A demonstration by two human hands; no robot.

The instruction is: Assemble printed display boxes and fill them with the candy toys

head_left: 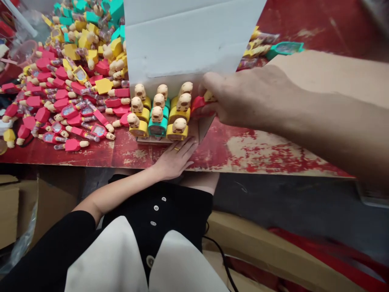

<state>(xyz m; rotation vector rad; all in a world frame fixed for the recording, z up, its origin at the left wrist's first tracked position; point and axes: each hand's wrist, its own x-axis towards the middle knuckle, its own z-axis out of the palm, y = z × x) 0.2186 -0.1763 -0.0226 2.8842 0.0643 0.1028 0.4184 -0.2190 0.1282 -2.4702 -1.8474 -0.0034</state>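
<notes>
My right hand (243, 97) comes in from the right and grips a red toy with a yellow end (200, 103) beside a tight block of upright toys (161, 113). These toys have tan animal-shaped heads on yellow or teal bodies and stand against a white cardboard box panel (188, 40). My left hand (174, 158), with a ring on one finger, lies flat on the table edge below the block, holding nothing. A large loose heap of red, yellow and teal toys with clear candy tubes (69, 81) spreads to the left of the box.
The worn red-painted table (258, 150) ends in a front edge above my lap. A few more toys (258, 48) lie behind the box at right. Cardboard boxes (18, 211) stand below at left, and cardboard (273, 259) with a black cable (221, 259) lies below at right.
</notes>
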